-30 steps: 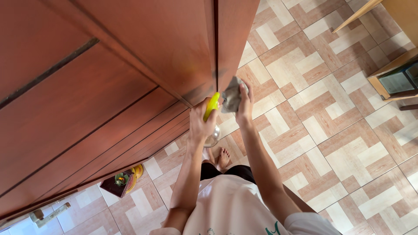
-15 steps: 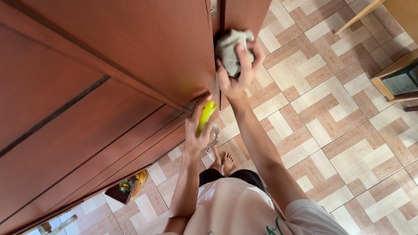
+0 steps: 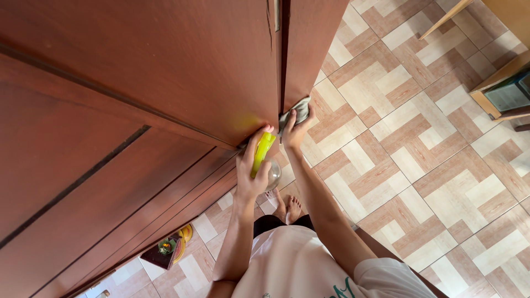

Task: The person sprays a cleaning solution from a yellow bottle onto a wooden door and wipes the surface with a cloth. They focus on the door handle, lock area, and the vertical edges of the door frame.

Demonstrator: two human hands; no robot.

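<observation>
My left hand [image 3: 249,170] grips a spray bottle [image 3: 264,157] with a yellow-green head and a clear body, held close to the brown wooden door [image 3: 165,66]. A grey cloth [image 3: 293,112] is bunched in my right hand [image 3: 296,130] and pressed against the edge of the door, where its two leaves meet. Both arms reach up from my white shirt at the bottom of the view. My bare feet [image 3: 284,204] show on the floor below the bottle.
The floor [image 3: 397,143] is tiled in a beige and brown pattern. A wooden piece of furniture [image 3: 505,88] with a dark glass front stands at the right edge. A small dark tray with yellow and green items [image 3: 168,248] lies by the door's foot.
My right hand with the cloth rose up the door edge, then came back down to just beside the spray bottle. My left hand stayed near the door with the bottle.
</observation>
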